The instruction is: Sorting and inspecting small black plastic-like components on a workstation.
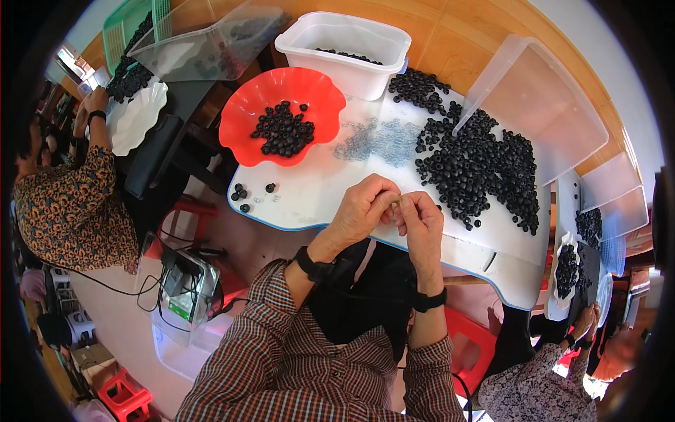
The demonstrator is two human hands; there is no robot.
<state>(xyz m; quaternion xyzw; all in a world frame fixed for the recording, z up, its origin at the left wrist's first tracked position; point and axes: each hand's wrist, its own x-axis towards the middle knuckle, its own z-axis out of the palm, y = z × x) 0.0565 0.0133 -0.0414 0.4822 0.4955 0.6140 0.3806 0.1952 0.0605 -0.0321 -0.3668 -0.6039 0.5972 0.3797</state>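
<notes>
My left hand (360, 212) and my right hand (423, 228) meet over the near edge of the white table (316, 190). Thumbs and fingers are pinched together at the tips, and whatever they hold is too small and covered to make out. Beyond them lies a patch of small clear pieces (392, 141). Close by on the right spreads a big heap of small round black parts (467, 169). A red wavy-rimmed bowl (235, 126) on the left holds more black parts. Several loose black parts (240, 191) sit at the table's left edge with a few clear pieces.
A white tub (341, 27) with black parts stands at the back. On the right, a clear plastic box (545, 105) is tipped beside the heap. People work at side tables left and right. A clear bin with cables (184, 292) stands lower left, near red stools (470, 348).
</notes>
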